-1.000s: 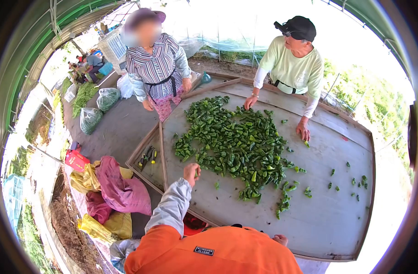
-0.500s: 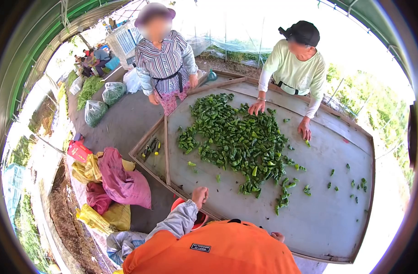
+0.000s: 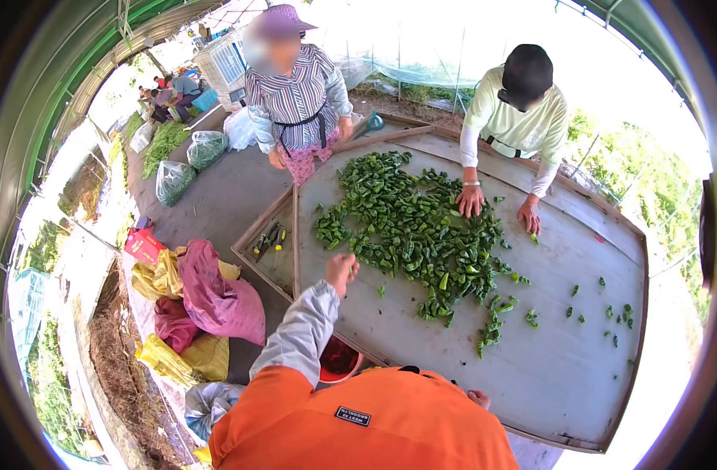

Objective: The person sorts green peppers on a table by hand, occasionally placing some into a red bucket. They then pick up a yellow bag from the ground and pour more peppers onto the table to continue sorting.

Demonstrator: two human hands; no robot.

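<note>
My left hand point(image 3: 341, 274) hangs over the left part of the grey table point(image 3: 390, 333), beside the edge of a heap of green peppers point(image 3: 413, 227). Its fingers are curled together, and whatever they may hold is hidden. A stray pepper point(image 3: 382, 291) lies to the right of it. Below my left forearm, a red bucket point(image 3: 339, 360) shows at the table's near edge. My right hand point(image 3: 479, 399) rests low at the near edge, mostly covered by my orange top; its fingers cannot be made out.
Across the table a person in a pale green shirt point(image 3: 523, 117) has both hands on it, one at the heap. Another person in a striped shirt point(image 3: 300, 102) stands at the far left. Pink and yellow sacks point(image 3: 221, 298) lie left. Tools point(image 3: 278, 235) sit in the framed corner.
My left hand has moved forward over the table, covering where small light green peppers lay. The other person's left hand now touches a stray pepper. The view has shifted slightly.
</note>
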